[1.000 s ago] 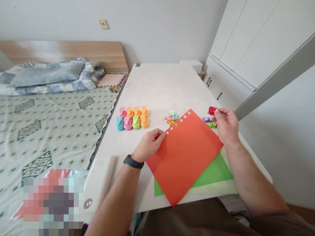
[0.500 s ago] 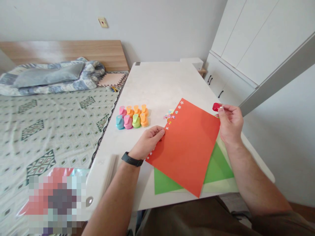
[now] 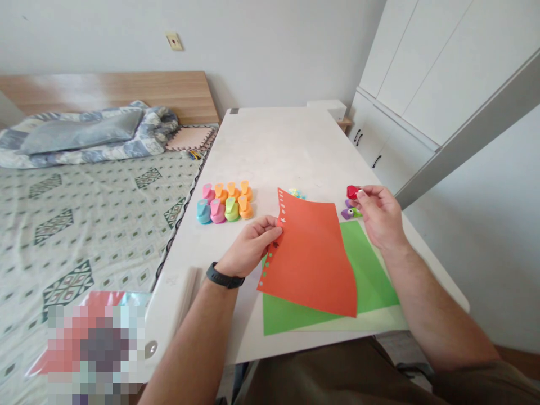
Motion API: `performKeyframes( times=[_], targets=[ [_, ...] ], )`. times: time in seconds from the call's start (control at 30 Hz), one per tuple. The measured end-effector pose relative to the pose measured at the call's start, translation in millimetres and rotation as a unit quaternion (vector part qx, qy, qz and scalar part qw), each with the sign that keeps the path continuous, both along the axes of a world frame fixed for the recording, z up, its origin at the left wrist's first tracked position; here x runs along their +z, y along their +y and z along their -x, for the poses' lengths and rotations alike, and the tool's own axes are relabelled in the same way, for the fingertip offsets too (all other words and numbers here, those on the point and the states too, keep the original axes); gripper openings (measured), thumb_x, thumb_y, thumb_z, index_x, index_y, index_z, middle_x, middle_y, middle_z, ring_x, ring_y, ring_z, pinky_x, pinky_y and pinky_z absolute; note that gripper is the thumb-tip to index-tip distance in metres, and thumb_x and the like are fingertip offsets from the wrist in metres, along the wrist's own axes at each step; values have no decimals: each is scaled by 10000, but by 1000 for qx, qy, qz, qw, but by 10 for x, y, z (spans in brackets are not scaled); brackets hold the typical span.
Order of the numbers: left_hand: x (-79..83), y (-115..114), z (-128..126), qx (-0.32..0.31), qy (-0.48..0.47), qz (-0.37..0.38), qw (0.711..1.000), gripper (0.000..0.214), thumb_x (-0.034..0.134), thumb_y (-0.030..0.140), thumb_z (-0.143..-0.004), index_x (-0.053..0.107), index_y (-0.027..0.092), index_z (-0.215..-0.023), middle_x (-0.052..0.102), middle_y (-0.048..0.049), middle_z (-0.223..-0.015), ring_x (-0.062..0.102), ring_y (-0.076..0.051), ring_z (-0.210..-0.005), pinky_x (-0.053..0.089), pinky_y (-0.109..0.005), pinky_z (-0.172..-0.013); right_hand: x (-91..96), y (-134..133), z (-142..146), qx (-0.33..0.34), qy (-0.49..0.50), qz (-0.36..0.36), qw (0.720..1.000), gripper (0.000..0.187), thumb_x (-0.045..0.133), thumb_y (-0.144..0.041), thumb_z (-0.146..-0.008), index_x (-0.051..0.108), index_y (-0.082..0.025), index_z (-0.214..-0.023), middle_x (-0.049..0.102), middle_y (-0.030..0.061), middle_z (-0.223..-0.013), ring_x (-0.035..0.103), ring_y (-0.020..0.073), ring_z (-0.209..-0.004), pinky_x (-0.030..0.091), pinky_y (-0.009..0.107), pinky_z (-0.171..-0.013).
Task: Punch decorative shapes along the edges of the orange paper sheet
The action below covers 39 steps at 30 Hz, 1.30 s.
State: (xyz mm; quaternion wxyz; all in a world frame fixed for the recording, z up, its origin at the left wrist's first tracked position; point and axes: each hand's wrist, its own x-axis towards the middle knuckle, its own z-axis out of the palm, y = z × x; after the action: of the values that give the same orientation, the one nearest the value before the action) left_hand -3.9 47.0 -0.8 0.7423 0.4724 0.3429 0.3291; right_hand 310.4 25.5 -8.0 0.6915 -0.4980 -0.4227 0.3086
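My left hand (image 3: pixel 258 243) pinches the left edge of an orange sheet of paper (image 3: pixel 314 253), which has a row of small shaped holes along that edge. The sheet is held above a green sheet of paper (image 3: pixel 369 264) on the table. At the right, my right hand (image 3: pixel 379 215) grips a small red craft punch (image 3: pixel 352 193) between thumb and fingers, apart from the orange sheet. Just below it lie a purple punch (image 3: pixel 347 214) and a green one, partly hidden by the hand. Small pale paper cut-outs (image 3: pixel 297 193) lie behind the orange sheet.
Several colourful craft punches (image 3: pixel 225 202) stand in two rows left of the paper. A white long device or case (image 3: pixel 171 309) lies at the table's (image 3: pixel 278 140) left front edge. A bed (image 3: pixel 97 219) adjoins on the left, and white cabinets (image 3: pixel 405 107) stand on the right.
The orange sheet has turned and its right side has swung left, away from my right hand. My right hand has moved slightly left with the red punch, and the purple punch now shows.
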Motion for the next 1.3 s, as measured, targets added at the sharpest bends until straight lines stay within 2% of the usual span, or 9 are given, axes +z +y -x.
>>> performKeyframes(
  times=[0.2, 0.27, 0.37, 0.5, 0.73, 0.97, 1.07, 1.17, 1.3],
  targets=[
    [3, 26, 62, -92, -30, 93, 991, 243, 793, 211, -759, 677, 158, -966, 734, -39, -884, 671, -121, -667, 523, -222, -619, -68, -20, 110, 45, 11, 53, 997, 262, 803, -417, -843, 664, -277, -1015, 742, 30, -1047, 700, 189, -942, 579, 389, -871],
    [-10, 37, 42, -93, -26, 121, 988, 259, 757, 290, -806, 697, 162, -1023, 758, -66, -925, 699, -150, -692, 535, -239, -622, -87, -32, 159, 68, 10, 68, 995, 271, 809, -413, -838, 668, -263, -1014, 736, 34, -1023, 691, 184, -919, 567, 373, -857],
    [-73, 53, -17, -73, 8, 144, 987, 393, 640, 515, -912, 714, 166, -1076, 773, -93, -923, 713, -174, -689, 547, -257, -602, -109, -52, 227, 97, 1, 92, 991, 272, 805, -417, -843, 670, -244, -1004, 726, 33, -985, 673, 171, -872, 549, 350, -830],
    [-159, 62, -63, -48, 106, 108, 987, 462, 660, 575, -887, 728, 155, -1068, 780, -97, -887, 705, -166, -641, 539, -241, -559, -125, -71, 275, 121, -19, 107, 987, 280, 787, -433, -857, 663, -229, -1003, 717, 32, -960, 661, 171, -864, 530, 337, -808],
    [-105, 29, -45, -107, 191, 49, 975, 286, 729, 427, -835, 714, 144, -799, 768, -75, -786, 720, -158, -665, 591, -247, -625, -135, -92, 288, 143, -35, 111, 983, 277, 770, -431, -873, 658, -221, -1014, 725, 44, -996, 663, 176, -897, 519, 355, -863],
    [-120, 18, -84, -86, 203, 6, 975, 159, 711, 303, -811, 710, 172, -902, 761, -36, -820, 705, -130, -637, 584, -216, -573, -142, -97, 301, 165, -27, 123, 978, 293, 777, -437, -862, 662, -220, -1022, 727, 45, -986, 655, 175, -881, 521, 354, -847],
    [-98, 17, -80, -88, 178, 12, 980, 257, 747, 272, -788, 672, 195, -1022, 760, -22, -841, 714, -133, -649, 574, -204, -546, -143, -99, 312, 169, -23, 121, 978, 272, 774, -417, -869, 669, -219, -1021, 724, 45, -1005, 651, 169, -891, 516, 348, -856],
    [-75, 20, -70, -99, 164, 31, 981, 356, 794, 338, -784, 639, 200, -1074, 774, -41, -887, 733, -147, -683, 590, -218, -570, -138, -107, 332, 182, -23, 129, 974, 266, 765, -421, -876, 674, -217, -1020, 726, 48, -1017, 653, 173, -902, 521, 353, -863],
    [-105, 31, -80, -86, 188, 47, 977, 439, 705, 592, -854, 674, 164, -946, 754, -56, -774, 694, -129, -588, 586, -223, -555, -120, -122, 360, 196, -14, 139, 971, 281, 779, -412, -863, 668, -212, -1025, 731, 49, -1007, 662, 174, -905, 524, 352, -870]
  ],
)
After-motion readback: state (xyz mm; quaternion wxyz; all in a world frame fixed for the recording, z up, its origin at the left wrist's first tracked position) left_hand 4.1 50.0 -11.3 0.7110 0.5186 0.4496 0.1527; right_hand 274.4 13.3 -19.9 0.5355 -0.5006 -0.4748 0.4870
